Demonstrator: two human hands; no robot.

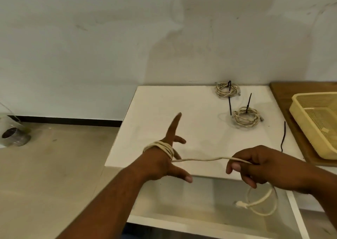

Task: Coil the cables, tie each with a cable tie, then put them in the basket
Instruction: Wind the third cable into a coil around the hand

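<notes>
Over the near edge of the flat white tabletop, if the right hand, pinching the taut span of thin cream round cable between thumb and curled fingers, slackens, the turns wound round the palm of the left hand, behind its straight, spread fingers, may slide off forward.

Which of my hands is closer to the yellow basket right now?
Right. The right hand, pinching the cable, is just front-left of the basket; the left hand, with cable wound round it, is farther left.
</notes>
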